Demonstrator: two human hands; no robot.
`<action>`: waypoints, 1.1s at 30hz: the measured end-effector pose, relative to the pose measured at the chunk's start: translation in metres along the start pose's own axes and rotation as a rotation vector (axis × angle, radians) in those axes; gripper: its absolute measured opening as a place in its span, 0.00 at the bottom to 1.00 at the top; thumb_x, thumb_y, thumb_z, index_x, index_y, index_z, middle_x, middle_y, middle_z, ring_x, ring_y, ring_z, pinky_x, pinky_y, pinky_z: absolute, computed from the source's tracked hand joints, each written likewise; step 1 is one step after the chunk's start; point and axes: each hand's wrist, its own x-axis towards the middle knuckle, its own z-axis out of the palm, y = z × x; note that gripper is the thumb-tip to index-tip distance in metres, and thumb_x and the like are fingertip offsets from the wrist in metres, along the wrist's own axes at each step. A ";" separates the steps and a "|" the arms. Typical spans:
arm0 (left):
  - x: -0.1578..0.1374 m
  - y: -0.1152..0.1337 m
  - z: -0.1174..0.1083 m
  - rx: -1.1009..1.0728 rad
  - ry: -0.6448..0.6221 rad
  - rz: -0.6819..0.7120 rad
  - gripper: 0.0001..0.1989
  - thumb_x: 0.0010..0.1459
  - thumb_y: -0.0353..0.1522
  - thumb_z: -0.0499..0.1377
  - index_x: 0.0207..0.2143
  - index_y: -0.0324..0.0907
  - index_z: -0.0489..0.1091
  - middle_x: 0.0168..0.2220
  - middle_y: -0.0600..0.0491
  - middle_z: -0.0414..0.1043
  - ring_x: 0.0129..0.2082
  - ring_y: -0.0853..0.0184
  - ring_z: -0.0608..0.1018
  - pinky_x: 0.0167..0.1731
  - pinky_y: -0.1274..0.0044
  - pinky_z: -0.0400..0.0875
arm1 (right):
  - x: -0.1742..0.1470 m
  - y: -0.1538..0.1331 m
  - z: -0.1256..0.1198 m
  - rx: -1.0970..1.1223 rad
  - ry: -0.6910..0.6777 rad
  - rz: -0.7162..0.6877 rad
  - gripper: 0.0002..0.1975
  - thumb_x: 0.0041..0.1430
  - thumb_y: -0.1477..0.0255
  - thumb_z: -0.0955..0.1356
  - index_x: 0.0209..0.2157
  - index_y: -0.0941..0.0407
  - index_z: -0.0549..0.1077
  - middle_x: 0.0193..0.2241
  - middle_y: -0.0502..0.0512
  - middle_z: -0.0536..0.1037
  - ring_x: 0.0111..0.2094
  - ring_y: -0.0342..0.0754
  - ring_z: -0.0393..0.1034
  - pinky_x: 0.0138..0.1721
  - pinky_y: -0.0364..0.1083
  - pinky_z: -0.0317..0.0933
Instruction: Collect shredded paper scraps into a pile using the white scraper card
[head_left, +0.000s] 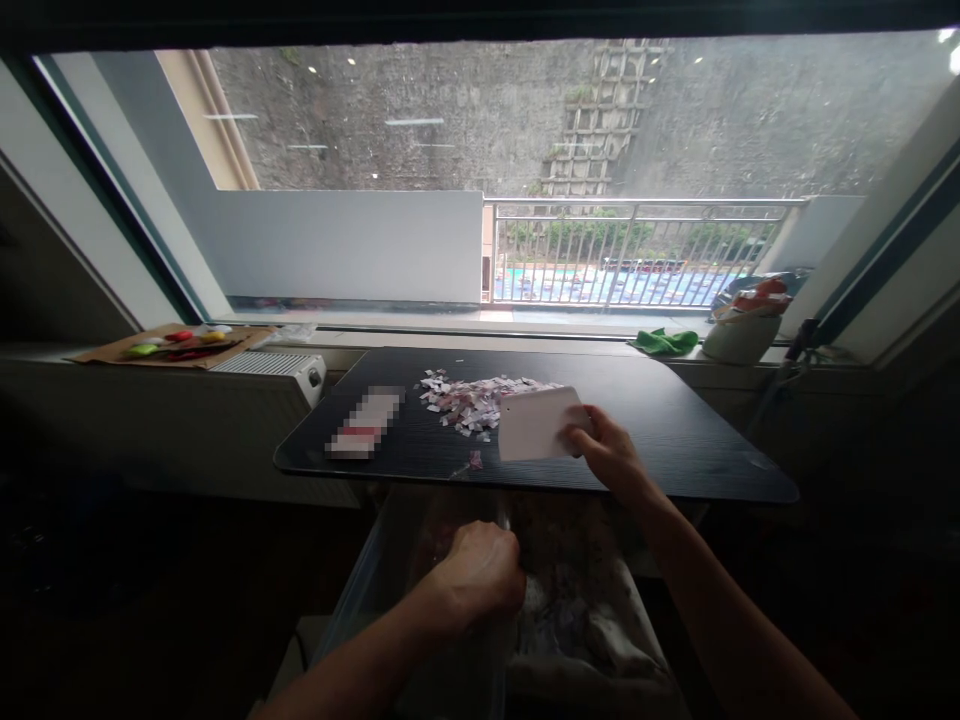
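Note:
My right hand [604, 450] is closed on the right end of a white flat card [536, 425], thumb and fingers pinching it. The card has a small dark hole near its upper left corner and is tilted over the near right part of a pile of small cut paper pieces [476, 400]. That pile lies on a black table [637, 415]. Below the table's near edge, my left hand [484, 570] is curled into a fist beside a clear plastic container [397, 560]. Whatever its fingers hold is hidden.
A blurred-out strip [365, 422] lies on the table's left part. A small pinkish scrap [475, 459] is near the front edge. On the windowsill are a green cloth [666, 342], a white pot [739, 338] and a brown board [161, 345] with coloured items. A pale crumpled bag [622, 640] sits below.

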 end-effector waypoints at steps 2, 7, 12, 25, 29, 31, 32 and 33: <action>-0.001 0.000 -0.001 -0.007 -0.009 -0.005 0.16 0.47 0.29 0.50 0.34 0.34 0.75 0.35 0.37 0.75 0.38 0.53 0.76 0.37 0.68 0.70 | 0.002 -0.002 0.016 -0.009 -0.028 -0.040 0.15 0.45 0.67 0.64 0.37 0.57 0.67 0.27 0.52 0.72 0.26 0.44 0.65 0.25 0.43 0.61; -0.002 0.001 -0.003 0.000 -0.033 -0.007 0.16 0.49 0.30 0.50 0.34 0.34 0.75 0.35 0.38 0.75 0.37 0.54 0.77 0.36 0.70 0.71 | 0.001 -0.008 0.027 -0.086 -0.084 -0.084 0.14 0.46 0.69 0.63 0.37 0.56 0.68 0.30 0.52 0.72 0.29 0.45 0.66 0.29 0.44 0.61; 0.002 0.008 0.004 0.011 -0.013 0.059 0.16 0.46 0.29 0.52 0.34 0.34 0.75 0.33 0.37 0.75 0.35 0.54 0.77 0.35 0.69 0.71 | 0.005 -0.006 0.024 -0.098 -0.005 -0.094 0.13 0.46 0.68 0.64 0.36 0.57 0.68 0.28 0.52 0.73 0.28 0.45 0.66 0.29 0.44 0.62; 0.002 0.017 0.004 -0.019 -0.031 0.122 0.15 0.45 0.27 0.53 0.34 0.31 0.75 0.33 0.36 0.75 0.37 0.51 0.76 0.36 0.68 0.71 | 0.005 0.013 0.026 0.098 -0.164 0.026 0.13 0.43 0.69 0.66 0.34 0.57 0.68 0.27 0.51 0.73 0.27 0.44 0.67 0.29 0.44 0.63; 0.005 0.017 0.007 -0.016 -0.025 0.115 0.15 0.45 0.27 0.54 0.34 0.32 0.75 0.32 0.36 0.75 0.36 0.50 0.76 0.35 0.67 0.71 | 0.005 0.018 0.021 0.025 -0.087 0.019 0.14 0.43 0.68 0.65 0.35 0.57 0.68 0.28 0.51 0.74 0.28 0.45 0.68 0.30 0.45 0.63; 0.006 0.018 0.007 -0.011 -0.028 0.109 0.15 0.45 0.28 0.54 0.34 0.32 0.75 0.32 0.35 0.75 0.37 0.50 0.76 0.35 0.67 0.71 | 0.002 0.020 0.021 0.001 -0.106 0.019 0.14 0.43 0.68 0.65 0.36 0.57 0.68 0.30 0.52 0.74 0.30 0.46 0.68 0.31 0.45 0.63; 0.006 0.018 0.006 -0.009 -0.030 0.107 0.15 0.45 0.28 0.53 0.35 0.32 0.75 0.32 0.35 0.75 0.37 0.50 0.76 0.36 0.67 0.71 | 0.000 0.019 0.022 0.005 -0.120 0.023 0.14 0.44 0.68 0.65 0.36 0.57 0.68 0.30 0.52 0.74 0.31 0.46 0.68 0.32 0.45 0.63; 0.006 0.018 0.006 -0.008 -0.032 0.105 0.15 0.45 0.28 0.53 0.35 0.32 0.75 0.32 0.35 0.75 0.37 0.49 0.76 0.36 0.66 0.71 | -0.002 0.018 0.024 0.016 -0.133 0.030 0.14 0.44 0.68 0.65 0.35 0.57 0.68 0.30 0.52 0.74 0.31 0.46 0.68 0.32 0.45 0.63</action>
